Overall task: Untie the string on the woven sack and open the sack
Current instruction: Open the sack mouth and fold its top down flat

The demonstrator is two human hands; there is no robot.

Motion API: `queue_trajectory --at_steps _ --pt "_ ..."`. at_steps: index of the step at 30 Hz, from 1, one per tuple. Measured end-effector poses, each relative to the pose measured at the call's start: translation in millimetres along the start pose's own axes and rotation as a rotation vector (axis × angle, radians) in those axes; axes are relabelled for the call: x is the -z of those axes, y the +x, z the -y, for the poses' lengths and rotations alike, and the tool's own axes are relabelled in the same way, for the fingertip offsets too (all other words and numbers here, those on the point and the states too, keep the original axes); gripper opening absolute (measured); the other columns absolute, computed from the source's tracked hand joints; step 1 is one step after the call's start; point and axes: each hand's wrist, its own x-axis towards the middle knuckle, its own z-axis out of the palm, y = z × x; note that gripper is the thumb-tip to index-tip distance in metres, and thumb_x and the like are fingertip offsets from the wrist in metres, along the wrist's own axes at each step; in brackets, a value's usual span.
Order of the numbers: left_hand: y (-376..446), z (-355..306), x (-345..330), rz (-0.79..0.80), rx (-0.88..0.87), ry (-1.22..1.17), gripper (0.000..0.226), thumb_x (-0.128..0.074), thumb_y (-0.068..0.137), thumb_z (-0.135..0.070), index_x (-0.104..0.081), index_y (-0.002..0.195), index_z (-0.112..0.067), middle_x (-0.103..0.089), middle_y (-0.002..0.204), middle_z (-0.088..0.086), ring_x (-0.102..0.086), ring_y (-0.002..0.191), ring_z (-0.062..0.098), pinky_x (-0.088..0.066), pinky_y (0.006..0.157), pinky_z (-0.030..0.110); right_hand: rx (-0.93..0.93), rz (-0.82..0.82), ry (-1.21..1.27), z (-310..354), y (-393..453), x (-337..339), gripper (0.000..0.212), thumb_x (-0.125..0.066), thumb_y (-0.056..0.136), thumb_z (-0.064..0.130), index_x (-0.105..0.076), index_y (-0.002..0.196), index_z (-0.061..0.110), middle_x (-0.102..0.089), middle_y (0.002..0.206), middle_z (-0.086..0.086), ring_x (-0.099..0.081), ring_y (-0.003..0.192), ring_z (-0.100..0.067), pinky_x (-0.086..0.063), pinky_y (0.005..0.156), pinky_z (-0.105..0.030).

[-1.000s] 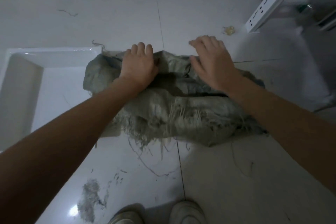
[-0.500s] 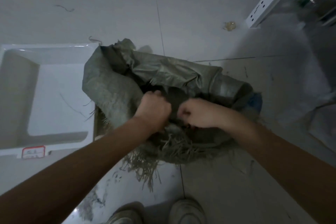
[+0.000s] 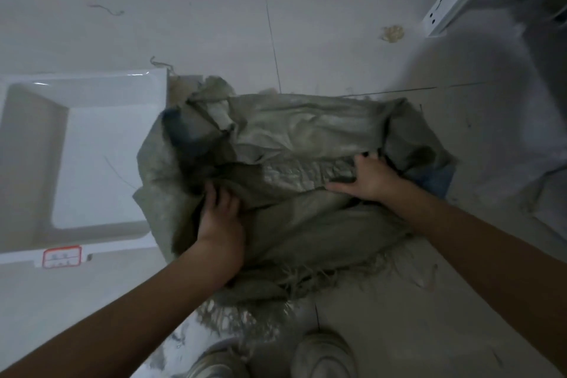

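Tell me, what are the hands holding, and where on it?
Both hold the woven sack. The left hand grips a fold near its left side; the right hand presses and pulls the cloth near its right edge.

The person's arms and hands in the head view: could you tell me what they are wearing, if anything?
Nothing shows on them. Both forearms are bare along their whole visible length, with no sleeve in frame. The left hand and right hand have no gloves, and no watch, ring or wristband shows. Lower down, pale worn shoes show.
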Motion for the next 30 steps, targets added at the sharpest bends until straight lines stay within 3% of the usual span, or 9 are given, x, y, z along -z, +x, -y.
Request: queue_trajectory --at_steps 3,6,11,13,15,17,22,26,30 --pt "-9.0 -7.8 -17.9 -0.016 -0.061 -0.149 0.076 -0.045 0.094 -0.041 -0.005 0.152 -0.013 0.003 0.159 0.015 0.010 0.145 0.041 0.005 0.113 0.065 0.004 -0.047 0.173 -14.8 15.9 20.8 0.117 -0.062 0.044 0.081 -0.039 0.141 0.019 -0.038 0.149 -0.004 -0.039 0.135 -0.026 -0.035 0.113 -0.037" --pt "-21.0 -14.1 -18.9 -0.002 -0.106 -0.238 0.083 -0.048 0.092 -0.037 0.004 0.152 -0.011 0.008 0.159 0.015 0.011 0.145 0.041 -0.002 0.115 0.061 0.085 -0.045 0.270 -17.2 25.6 39.3 0.087 -0.068 0.069 0.059 -0.039 0.142 0.021 -0.039 0.149 0.001 -0.037 0.137 -0.025 -0.029 0.116 -0.037" --pt "-4.0 -17.1 23.3 -0.287 -0.113 -0.263 0.060 -0.044 0.095 -0.030 -0.023 0.147 -0.009 -0.021 0.150 0.018 -0.027 0.136 0.037 -0.026 0.108 0.048 0.096 -0.115 0.143 18.5 15.9 32.1 0.060 -0.054 0.086 0.054 -0.052 0.129 0.013 -0.053 0.136 -0.011 -0.051 0.119 -0.028 -0.043 0.099 -0.031" --pt "17.9 -14.7 43.8 -0.441 -0.084 -0.266 0.062 -0.043 0.095 -0.030 -0.019 0.148 -0.008 -0.024 0.151 0.018 -0.026 0.138 0.036 -0.020 0.112 0.051 0.059 -0.003 -0.106 39.8 -0.2 14.3 0.084 -0.049 0.081 0.065 -0.033 0.144 0.012 -0.031 0.151 -0.016 -0.032 0.137 -0.034 -0.034 0.110 -0.045" --pt "40.4 -7.4 56.1 -0.439 -0.049 -0.199 0.086 -0.046 0.091 -0.049 0.004 0.152 -0.012 -0.006 0.158 0.017 -0.006 0.146 0.038 -0.004 0.114 0.062 0.094 0.090 -0.253 56.0 -19.4 -5.1 0.102 -0.050 0.075 0.072 -0.002 0.152 0.023 0.003 0.160 -0.012 0.003 0.146 -0.038 -0.013 0.113 -0.064" --pt "63.5 0.0 53.6 -0.399 -0.013 -0.173 0.108 -0.048 0.081 -0.066 0.022 0.148 -0.018 0.009 0.160 0.015 0.008 0.147 0.038 0.002 0.110 0.068 0.165 0.132 -0.316 60.0 -31.4 -24.3 0.111 -0.051 0.070 0.077 0.009 0.150 0.028 0.018 0.159 -0.009 0.020 0.144 -0.038 -0.003 0.108 -0.073" --pt "91.4 21.2 35.8 -0.406 0.030 -0.233 0.129 -0.051 0.061 -0.083 0.023 0.148 -0.023 0.008 0.160 0.014 0.006 0.147 0.037 0.001 0.105 0.073 0.211 0.180 -0.450 40.7 -40.6 -49.7 0.115 -0.064 0.070 0.066 0.014 0.149 0.034 0.030 0.156 -0.006 0.026 0.141 -0.041 -0.007 0.104 -0.075" --pt "99.2 50.3 28.7 -0.366 0.107 -0.279 0.129 -0.051 0.061 -0.084 0.017 0.150 -0.020 0.004 0.159 0.017 0.001 0.147 0.040 -0.003 0.108 0.071 0.177 0.231 -0.473 21.9 -52.6 -57.7 0.121 -0.075 0.073 0.041 0.022 0.145 0.035 0.040 0.150 -0.007 0.027 0.140 -0.041 -0.009 0.106 -0.072" --pt "99.9 65.5 31.9 -0.372 0.111 -0.305 0.127 -0.054 0.061 -0.082 0.009 0.152 -0.020 -0.002 0.159 0.014 -0.005 0.147 0.037 -0.003 0.111 0.067 0.111 0.305 -0.467 8.9 -60.3 -55.5 0.128 -0.078 0.069 0.041 0.025 0.144 0.036 0.040 0.151 -0.007 0.023 0.142 -0.041 -0.014 0.107 -0.070"
